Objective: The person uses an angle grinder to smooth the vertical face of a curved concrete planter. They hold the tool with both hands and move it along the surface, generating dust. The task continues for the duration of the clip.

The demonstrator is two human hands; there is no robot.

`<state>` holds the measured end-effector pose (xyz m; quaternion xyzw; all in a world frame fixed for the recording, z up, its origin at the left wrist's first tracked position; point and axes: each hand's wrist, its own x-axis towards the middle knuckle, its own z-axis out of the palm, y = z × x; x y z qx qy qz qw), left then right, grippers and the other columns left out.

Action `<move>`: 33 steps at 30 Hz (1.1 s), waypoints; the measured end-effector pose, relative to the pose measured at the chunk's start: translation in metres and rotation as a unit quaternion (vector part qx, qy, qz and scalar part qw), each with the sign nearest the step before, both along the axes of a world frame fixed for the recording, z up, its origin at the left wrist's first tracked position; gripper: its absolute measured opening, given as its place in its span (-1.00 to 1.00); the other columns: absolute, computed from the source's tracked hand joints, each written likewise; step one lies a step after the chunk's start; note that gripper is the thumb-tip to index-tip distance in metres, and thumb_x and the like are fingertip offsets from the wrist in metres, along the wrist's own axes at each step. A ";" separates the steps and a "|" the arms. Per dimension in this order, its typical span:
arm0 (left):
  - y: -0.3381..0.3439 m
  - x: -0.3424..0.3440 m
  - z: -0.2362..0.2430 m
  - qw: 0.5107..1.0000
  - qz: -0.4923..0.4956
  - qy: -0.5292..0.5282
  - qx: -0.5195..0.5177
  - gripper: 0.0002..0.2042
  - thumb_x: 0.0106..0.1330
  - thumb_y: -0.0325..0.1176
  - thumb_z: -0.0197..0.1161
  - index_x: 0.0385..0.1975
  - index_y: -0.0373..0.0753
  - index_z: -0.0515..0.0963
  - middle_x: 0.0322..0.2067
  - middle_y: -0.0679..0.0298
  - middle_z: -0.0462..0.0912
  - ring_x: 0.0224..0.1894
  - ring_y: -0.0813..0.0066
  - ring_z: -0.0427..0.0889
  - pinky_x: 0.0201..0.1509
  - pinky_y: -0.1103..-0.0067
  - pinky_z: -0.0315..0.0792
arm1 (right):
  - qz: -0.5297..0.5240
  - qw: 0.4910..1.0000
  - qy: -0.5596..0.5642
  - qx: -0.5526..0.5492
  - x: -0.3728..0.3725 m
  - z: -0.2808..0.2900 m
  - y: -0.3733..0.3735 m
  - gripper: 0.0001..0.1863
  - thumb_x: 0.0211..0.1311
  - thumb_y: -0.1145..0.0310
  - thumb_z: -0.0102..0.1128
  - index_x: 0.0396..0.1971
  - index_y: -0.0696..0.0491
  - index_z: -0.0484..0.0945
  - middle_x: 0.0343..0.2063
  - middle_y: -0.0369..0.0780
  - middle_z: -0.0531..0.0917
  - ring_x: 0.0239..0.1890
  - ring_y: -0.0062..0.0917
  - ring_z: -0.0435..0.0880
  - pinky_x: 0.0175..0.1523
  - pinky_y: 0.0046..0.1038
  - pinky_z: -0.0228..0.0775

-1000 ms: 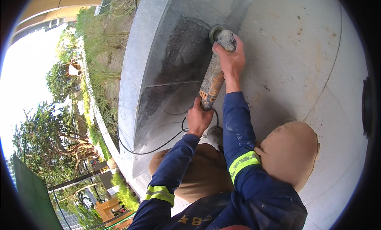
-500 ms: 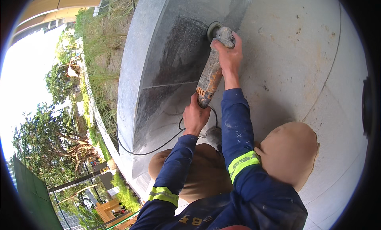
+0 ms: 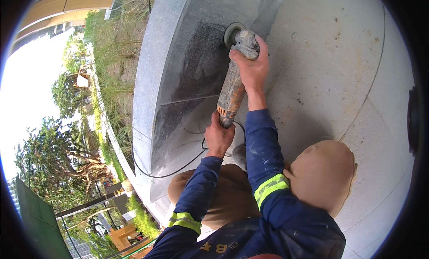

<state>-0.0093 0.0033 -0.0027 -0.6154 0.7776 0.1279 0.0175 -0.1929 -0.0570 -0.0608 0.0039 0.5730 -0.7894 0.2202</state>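
Both of my hands are closed around a dusty grey-and-orange angle grinder (image 3: 232, 87). My right hand (image 3: 254, 69) wraps its head end, just behind the round disc (image 3: 233, 34). The rear end of the body sits in my left hand (image 3: 218, 136), where a black power cord (image 3: 174, 171) trails off toward the left. The disc lies against or very close to the grey stone face (image 3: 219, 13) of a low curved wall; contact cannot be made out. A dark patch (image 3: 201, 53) covers the stone left of the disc, above a thin joint line (image 3: 192, 99).
A pale stone coping (image 3: 149, 80) tops the wall, with a grassy planting bed (image 3: 116, 71) beyond it. Speckled concrete floor (image 3: 339, 71) spreads to the right. My bent knees (image 3: 321, 176) and a dusty shoe (image 3: 240, 155) are close below the grinder.
The grinder's disc has shifted a little left and up across the stone, my right hand moving with it. My left hand has moved only slightly. Both hands keep their hold.
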 end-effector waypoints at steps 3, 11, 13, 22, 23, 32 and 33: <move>-0.004 0.000 -0.004 0.998 -0.014 -0.040 0.042 -0.43 0.00 -0.28 0.36 0.09 -0.19 0.43 -0.28 -0.12 0.71 -0.16 -0.20 0.68 -0.05 0.15 0.54 | 0.004 0.998 -0.064 0.007 0.002 -0.015 0.007 -0.15 -0.08 0.26 0.55 0.26 0.15 0.35 0.06 0.00 0.52 0.09 -0.21 0.58 0.17 -0.22 0.45; -0.005 0.010 -0.002 0.999 -0.032 0.021 -0.012 -0.48 0.01 -0.32 0.36 0.03 -0.21 0.41 -0.36 -0.12 0.70 -0.26 -0.21 0.67 -0.18 0.12 0.54 | -0.011 1.000 0.000 -0.009 0.003 0.013 0.004 -0.17 -0.09 0.27 0.55 0.24 0.15 0.37 0.04 0.00 0.51 0.06 -0.21 0.58 0.13 -0.21 0.46; -0.006 0.014 -0.005 0.994 -0.042 0.085 -0.056 -0.52 0.01 -0.32 0.37 -0.03 -0.21 0.40 -0.41 -0.10 0.69 -0.30 -0.22 0.67 -0.24 0.13 0.54 | -0.006 0.998 0.049 -0.027 0.002 0.039 0.004 -0.17 -0.10 0.27 0.55 0.23 0.13 0.38 0.03 -0.01 0.50 0.04 -0.20 0.57 0.12 -0.21 0.46; -0.006 0.007 -0.003 0.997 -0.014 0.070 -0.023 -0.51 0.02 -0.34 0.37 0.00 -0.29 0.44 -0.29 -0.14 0.70 -0.19 -0.15 0.71 -0.14 0.23 0.57 | -0.019 0.998 0.064 0.006 0.001 0.026 -0.001 -0.17 -0.11 0.26 0.56 0.23 0.09 0.38 -0.01 -0.03 0.49 0.01 -0.17 0.57 0.09 -0.19 0.47; -0.005 0.004 -0.003 0.998 -0.013 0.055 -0.013 -0.49 0.01 -0.33 0.37 0.02 -0.28 0.44 -0.29 -0.14 0.70 -0.19 -0.17 0.70 -0.13 0.21 0.57 | -0.016 0.998 0.058 0.013 0.000 0.017 -0.001 -0.17 -0.09 0.24 0.55 0.23 0.11 0.37 0.03 -0.02 0.49 0.03 -0.16 0.57 0.11 -0.19 0.46; -0.010 0.005 -0.016 0.998 -0.038 -0.035 0.032 -0.42 0.01 -0.29 0.33 0.14 -0.15 0.41 -0.30 -0.09 0.71 -0.22 -0.19 0.68 -0.09 0.11 0.53 | -0.010 0.998 -0.056 0.029 -0.002 -0.017 0.005 -0.19 -0.09 0.32 0.55 0.22 0.19 0.37 0.06 0.01 0.52 0.04 -0.21 0.61 0.09 -0.27 0.50; -0.009 0.005 -0.015 0.998 -0.039 -0.032 0.032 -0.43 0.01 -0.29 0.33 0.12 -0.16 0.42 -0.30 -0.09 0.71 -0.22 -0.19 0.68 -0.09 0.11 0.53 | -0.011 0.997 -0.067 0.028 -0.002 -0.018 0.006 -0.19 -0.09 0.31 0.56 0.21 0.19 0.38 0.06 0.02 0.52 0.04 -0.20 0.61 0.10 -0.26 0.50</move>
